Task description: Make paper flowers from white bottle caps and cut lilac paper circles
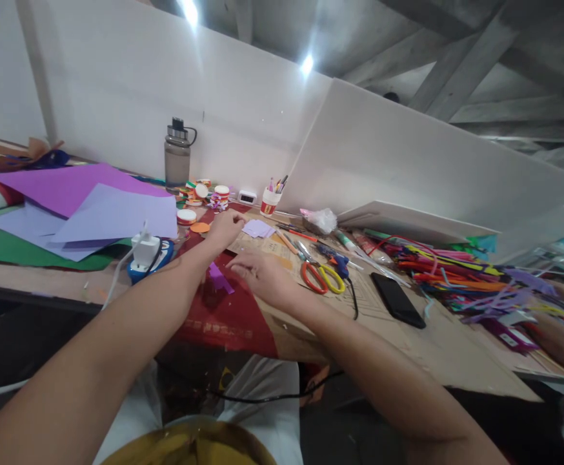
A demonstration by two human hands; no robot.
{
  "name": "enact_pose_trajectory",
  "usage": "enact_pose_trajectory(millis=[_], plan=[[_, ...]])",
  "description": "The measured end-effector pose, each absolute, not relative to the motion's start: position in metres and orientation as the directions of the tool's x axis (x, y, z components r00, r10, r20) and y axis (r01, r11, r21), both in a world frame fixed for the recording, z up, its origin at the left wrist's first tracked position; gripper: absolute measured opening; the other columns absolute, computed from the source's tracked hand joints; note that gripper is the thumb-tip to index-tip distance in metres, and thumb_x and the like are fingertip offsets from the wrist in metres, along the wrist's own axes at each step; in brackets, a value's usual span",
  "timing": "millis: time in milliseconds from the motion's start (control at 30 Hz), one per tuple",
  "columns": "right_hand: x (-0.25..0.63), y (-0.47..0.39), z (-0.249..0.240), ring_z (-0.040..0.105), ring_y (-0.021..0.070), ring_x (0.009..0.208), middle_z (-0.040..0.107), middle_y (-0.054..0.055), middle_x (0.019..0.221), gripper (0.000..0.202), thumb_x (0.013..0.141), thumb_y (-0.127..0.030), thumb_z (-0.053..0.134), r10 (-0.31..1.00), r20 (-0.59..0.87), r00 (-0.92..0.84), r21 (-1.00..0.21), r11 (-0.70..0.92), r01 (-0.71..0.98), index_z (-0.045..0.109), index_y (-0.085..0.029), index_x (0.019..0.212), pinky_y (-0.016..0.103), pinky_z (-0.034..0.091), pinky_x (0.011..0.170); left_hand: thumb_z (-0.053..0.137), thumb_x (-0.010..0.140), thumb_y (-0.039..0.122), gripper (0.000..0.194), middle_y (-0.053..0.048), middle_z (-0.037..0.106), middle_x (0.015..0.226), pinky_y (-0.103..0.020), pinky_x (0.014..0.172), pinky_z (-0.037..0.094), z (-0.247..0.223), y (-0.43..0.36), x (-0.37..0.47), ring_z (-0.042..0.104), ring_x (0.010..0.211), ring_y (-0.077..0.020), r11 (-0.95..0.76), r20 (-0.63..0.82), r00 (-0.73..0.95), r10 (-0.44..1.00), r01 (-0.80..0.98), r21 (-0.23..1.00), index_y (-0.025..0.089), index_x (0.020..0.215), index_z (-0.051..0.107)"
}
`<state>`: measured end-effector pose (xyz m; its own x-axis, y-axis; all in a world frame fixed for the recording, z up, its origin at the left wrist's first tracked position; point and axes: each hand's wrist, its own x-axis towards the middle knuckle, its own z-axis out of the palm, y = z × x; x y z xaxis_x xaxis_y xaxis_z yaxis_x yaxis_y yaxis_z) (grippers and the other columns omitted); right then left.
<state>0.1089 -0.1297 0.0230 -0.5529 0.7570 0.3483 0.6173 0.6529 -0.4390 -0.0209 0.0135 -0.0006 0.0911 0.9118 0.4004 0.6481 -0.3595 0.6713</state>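
My left hand (pixel 226 228) hovers over the work board beside a small stack of lavender paper pieces (pixel 258 228). Its fingers are loosely bent and slightly apart, and I make out nothing in them. Closer to me, my right hand (pixel 261 276) has curved fingers spread a little, pointing left, with nothing visible between them. A purple paper strip (pixel 221 279) lies on the red part of the board (pixel 224 323), below and left of the right hand. An orange paper disc (pixel 199 227) and a round white-and-red piece (pixel 186 216) lie left of my left hand.
Scissors (pixel 321 276), a glue gun (pixel 336 261) and a black phone (pixel 397 299) lie to the right, before a heap of coloured pipe cleaners (pixel 456 278). Large purple sheets (pixel 117 213), a power adapter (pixel 145 252) and a bottle (pixel 177 158) are left. Another person's arm (pixel 560 332) shows far right.
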Motion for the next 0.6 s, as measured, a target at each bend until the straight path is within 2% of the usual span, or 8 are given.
enact_pose_trajectory(millis=[100,167,300,400,600], plan=[[0.117,-0.083,0.006,0.061,0.0156,0.094,0.070,0.009,0.099,0.021,0.092,-0.015,0.049,0.769,0.360,-0.528,-0.335,0.635,0.696,0.071,-0.013,0.094,0.028,0.044,0.089,0.052,0.082,0.022,0.025,-0.006,0.074,0.099,-0.029,0.087,0.047,-0.001,0.014,-0.022,0.065,0.094,-0.0193,-0.365,0.410,0.088,0.908,0.648,0.669,0.018,0.090,0.075],[0.119,-0.062,-0.004,0.059,0.0165,0.101,0.068,0.012,0.105,0.023,0.092,-0.011,0.048,0.770,0.349,-0.534,-0.267,0.628,0.731,0.069,-0.011,0.098,0.028,0.042,0.093,0.052,0.082,0.021,0.025,-0.007,0.074,0.100,-0.029,0.088,0.047,-0.001,0.013,-0.022,0.065,0.095,-0.0197,-0.366,0.413,0.091,0.906,0.659,0.657,0.018,0.090,0.075],[0.121,-0.045,-0.013,0.055,0.0181,0.112,0.063,0.015,0.119,0.025,0.094,-0.019,0.050,0.741,0.234,-0.629,-0.171,0.668,0.724,0.065,-0.011,0.112,0.030,0.039,0.100,0.053,0.082,0.022,0.026,-0.007,0.074,0.101,-0.029,0.089,0.047,0.000,0.011,-0.021,0.064,0.095,-0.0200,-0.348,0.388,0.100,0.916,0.680,0.645,0.018,0.094,0.076],[0.128,-0.048,-0.014,0.056,0.0183,0.112,0.063,0.014,0.119,0.027,0.096,-0.021,0.048,0.715,0.162,-0.680,-0.137,0.699,0.702,0.064,-0.012,0.116,0.031,0.039,0.100,0.052,0.083,0.024,0.026,-0.007,0.074,0.101,-0.028,0.087,0.047,0.001,0.010,-0.020,0.064,0.095,-0.0197,-0.316,0.348,0.105,0.932,0.707,0.633,0.018,0.093,0.076],[0.162,-0.063,-0.009,0.059,0.0189,0.107,0.068,0.013,0.111,0.031,0.099,-0.022,0.040,0.676,0.152,-0.721,-0.131,0.737,0.663,0.068,-0.012,0.107,0.034,0.043,0.099,0.052,0.084,0.023,0.026,-0.007,0.074,0.102,-0.028,0.087,0.047,0.001,0.009,-0.018,0.064,0.098,-0.0204,-0.305,0.341,0.106,0.934,0.732,0.609,0.019,0.091,0.077]])
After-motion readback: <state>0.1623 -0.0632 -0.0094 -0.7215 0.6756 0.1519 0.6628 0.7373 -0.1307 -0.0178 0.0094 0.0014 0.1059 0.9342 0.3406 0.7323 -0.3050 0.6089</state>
